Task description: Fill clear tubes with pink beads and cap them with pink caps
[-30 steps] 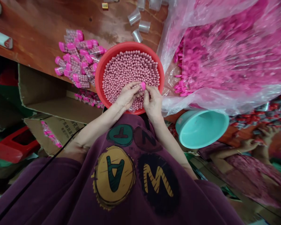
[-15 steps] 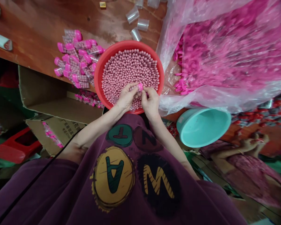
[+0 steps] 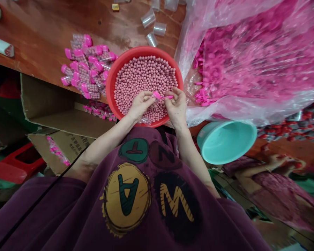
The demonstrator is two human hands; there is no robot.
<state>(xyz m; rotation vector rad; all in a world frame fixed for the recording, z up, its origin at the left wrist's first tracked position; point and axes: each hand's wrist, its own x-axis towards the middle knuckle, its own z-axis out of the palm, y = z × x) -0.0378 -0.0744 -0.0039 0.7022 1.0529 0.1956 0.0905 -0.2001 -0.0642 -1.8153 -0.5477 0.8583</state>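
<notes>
Over a red basin (image 3: 109,83) of pink beads (image 3: 146,76), my left hand (image 3: 140,106) is closed on a small clear jar with a pink top (image 3: 157,95). Its fingers hide most of the jar's body. My right hand (image 3: 178,107) pinches a small pink plastic piece (image 3: 169,97) between thumb and fingers, a little to the right of the jar. The two pink parts are close together; whether they touch I cannot tell. A clear plastic scrap (image 3: 146,121) lies at the basin's near rim.
Left of the basin lies a pile of filled pink-capped jars (image 3: 87,69), above an open cardboard box (image 3: 54,118). Several empty clear cups (image 3: 148,18) lie behind. A plastic bag of pink parts (image 3: 240,69), a turquoise basin (image 3: 229,143) and another person's arm (image 3: 259,172) are at right.
My hands were together at the jar; now they are apart, my right hand moved right and holding a separate pink piece. The jar's pink top has tilted.
</notes>
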